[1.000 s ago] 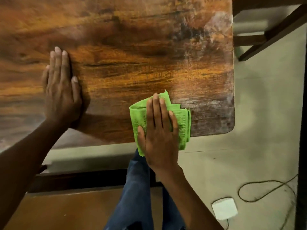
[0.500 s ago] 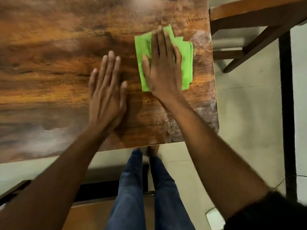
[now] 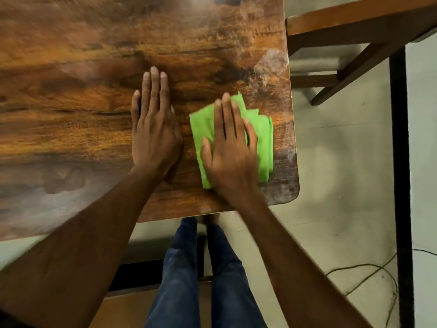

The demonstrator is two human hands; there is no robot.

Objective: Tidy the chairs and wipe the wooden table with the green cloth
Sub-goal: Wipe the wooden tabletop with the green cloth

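The wooden table (image 3: 71, 102) fills the upper left, with its near right corner rounded. A folded green cloth (image 3: 263, 138) lies flat near that corner. My right hand (image 3: 230, 147) presses down on the cloth, palm flat and fingers pointing away from me. My left hand (image 3: 153, 124) rests flat on the bare wood just left of the cloth, fingers together, holding nothing. A wooden chair (image 3: 350, 43) stands off the table's right edge at the upper right. Part of another chair seat (image 3: 123, 308) shows below the table's near edge, beside my legs.
A black upright post (image 3: 402, 174) runs down the right side over the pale floor. A thin cable (image 3: 369, 275) loops on the floor at the lower right. Pale smudges mark the tabletop along its right edge.
My right hand has drawn the cloth back toward me from the far right part of the table to near the front corner. The left hand stays flat on the wood beside it.
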